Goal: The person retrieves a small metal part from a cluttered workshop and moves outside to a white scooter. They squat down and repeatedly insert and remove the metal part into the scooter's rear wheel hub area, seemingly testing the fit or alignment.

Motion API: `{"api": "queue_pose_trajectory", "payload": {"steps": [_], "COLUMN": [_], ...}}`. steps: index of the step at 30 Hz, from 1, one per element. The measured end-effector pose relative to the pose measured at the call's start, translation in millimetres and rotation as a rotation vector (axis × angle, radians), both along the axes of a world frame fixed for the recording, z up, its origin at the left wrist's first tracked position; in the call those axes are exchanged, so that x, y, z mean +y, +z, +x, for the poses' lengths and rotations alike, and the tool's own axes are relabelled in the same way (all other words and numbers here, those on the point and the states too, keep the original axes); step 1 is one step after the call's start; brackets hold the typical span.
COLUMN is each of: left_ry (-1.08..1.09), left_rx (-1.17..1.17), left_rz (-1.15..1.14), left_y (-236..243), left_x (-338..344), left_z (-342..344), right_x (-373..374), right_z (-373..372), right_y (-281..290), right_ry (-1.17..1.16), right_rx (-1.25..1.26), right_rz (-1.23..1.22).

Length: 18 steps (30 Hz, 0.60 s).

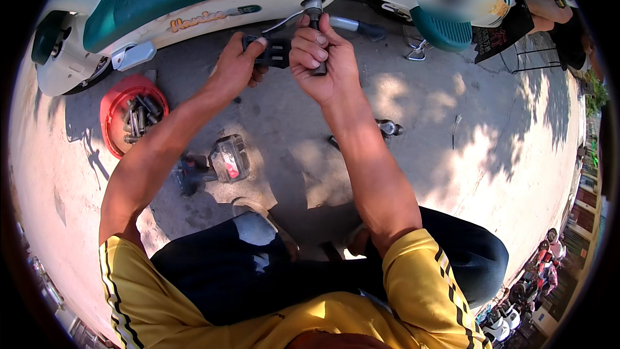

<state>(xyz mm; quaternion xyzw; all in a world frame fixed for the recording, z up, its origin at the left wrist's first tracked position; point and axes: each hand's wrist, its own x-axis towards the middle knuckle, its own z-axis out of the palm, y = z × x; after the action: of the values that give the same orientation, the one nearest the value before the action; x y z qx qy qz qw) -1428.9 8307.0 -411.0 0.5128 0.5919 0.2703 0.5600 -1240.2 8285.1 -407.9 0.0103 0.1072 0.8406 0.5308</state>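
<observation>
My left hand (234, 68) grips a flat black part with slots (276, 53), its thumb on the upper edge. Close beside it, my right hand (325, 58) wraps round a dark cylindrical handle (316, 22). The silver head (313, 5) above that handle meets the lower edge of a teal and cream scooter (213, 10). A thin silver lever (283, 24) slants down to the left from there. The black part and the fist nearly touch; I cannot tell whether they are in contact. My fingers hide much of the handle.
A red bowl (111, 130) holding several metal sockets (139, 116) stands at the left. A cordless power tool (216, 165) lies near my knees. Behind my right forearm is a silver metal tool (389, 128). Another person's bent leg (549, 10) shows at the far right.
</observation>
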Motion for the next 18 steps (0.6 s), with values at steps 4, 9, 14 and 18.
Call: {"api": "queue_pose_trajectory", "payload": {"steps": [4,9,14,18], "left_ry": [-0.007,-0.026,-0.054,-0.045], "left_rx": [0.008,0.021,0.023,0.030], "left_rz": [-0.020,-0.014,-0.019,-0.031], "left_y": [-0.4,2.6,2.9,2.4], "left_x": [0.7,0.2,2.0,1.7], "left_z": [-5.4,-6.0,-5.3,-7.2], "right_x": [-5.2,-19.2,-20.7,-20.7], "right_z": [-6.5,-2.8,-7.6,-24.4], "right_y": [18.6,23.8,7.2,33.5], "right_ry": [-0.042,0.031,-0.032,-0.171], "right_rx": [-0.373,-0.299,-0.272,-1.218], "right_rz": [-0.089,0.002,0.028,-0.070]}}
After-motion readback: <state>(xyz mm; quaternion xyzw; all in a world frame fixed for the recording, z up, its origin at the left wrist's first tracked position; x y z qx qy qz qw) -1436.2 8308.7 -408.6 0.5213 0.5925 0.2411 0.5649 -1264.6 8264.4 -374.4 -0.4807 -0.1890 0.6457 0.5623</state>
